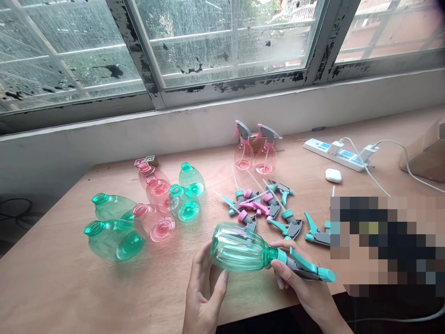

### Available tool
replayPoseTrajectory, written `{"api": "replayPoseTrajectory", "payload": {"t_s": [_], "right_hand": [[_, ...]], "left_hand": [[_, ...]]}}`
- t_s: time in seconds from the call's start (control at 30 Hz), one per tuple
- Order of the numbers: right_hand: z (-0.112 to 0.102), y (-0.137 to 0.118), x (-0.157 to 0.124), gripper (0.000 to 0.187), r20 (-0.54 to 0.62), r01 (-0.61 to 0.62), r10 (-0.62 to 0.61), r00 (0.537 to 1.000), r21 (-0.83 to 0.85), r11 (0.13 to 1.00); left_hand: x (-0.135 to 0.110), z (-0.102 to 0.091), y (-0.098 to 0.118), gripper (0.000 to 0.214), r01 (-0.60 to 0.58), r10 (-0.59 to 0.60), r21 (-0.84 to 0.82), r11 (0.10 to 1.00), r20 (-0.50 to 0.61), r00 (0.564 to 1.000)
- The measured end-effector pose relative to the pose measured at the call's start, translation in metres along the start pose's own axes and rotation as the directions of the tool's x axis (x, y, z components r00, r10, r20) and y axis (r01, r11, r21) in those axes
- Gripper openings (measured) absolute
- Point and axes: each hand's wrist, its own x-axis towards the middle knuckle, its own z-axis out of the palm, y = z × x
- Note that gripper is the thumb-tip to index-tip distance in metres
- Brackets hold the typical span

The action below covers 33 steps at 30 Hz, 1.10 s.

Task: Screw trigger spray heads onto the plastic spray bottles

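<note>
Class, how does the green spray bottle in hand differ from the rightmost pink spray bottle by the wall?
The green spray bottle is held sideways by the right hand; the pink spray bottle stands upright on the table. The green spray bottle's trigger is turquoise; the pink spray bottle's is pink. Both are transparent, with trigger sprayers.

A grimy window (222, 41) spanned the top of the frame. At right, a power strip (321, 146) with two chargers (367, 153) lay on the worktop (62, 287), a slim pen-like item (319, 129) above it, a white case (333, 175) below, and a brown box (426, 157) farther right
</note>
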Motion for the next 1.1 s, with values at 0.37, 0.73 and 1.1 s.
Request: {"api": "replayPoseTrajectory", "payload": {"t_s": [0.37,0.73,1.1], "right_hand": [[0.003,0.000,-0.001,0.044,0.026,-0.034,0.032,0.999,0.073,0.997],[0.003,-0.001,-0.001,0.038,0.023,-0.039,0.037,0.999,0.079,0.996],[0.005,-0.013,-0.001,0.033,0.062,-0.020,0.022,0.998,-0.031,0.999]], "left_hand": [[0.006,-0.008,-0.004,0.044,-0.061,0.060,-0.035,0.998,-0.029,0.998],[0.002,-0.002,-0.006,0.049,-0.077,0.075,-0.056,0.995,-0.039,0.996],[0.003,-0.002,-0.004,0.060,-0.039,0.041,0.044,0.998,-0.045,0.998]]}}
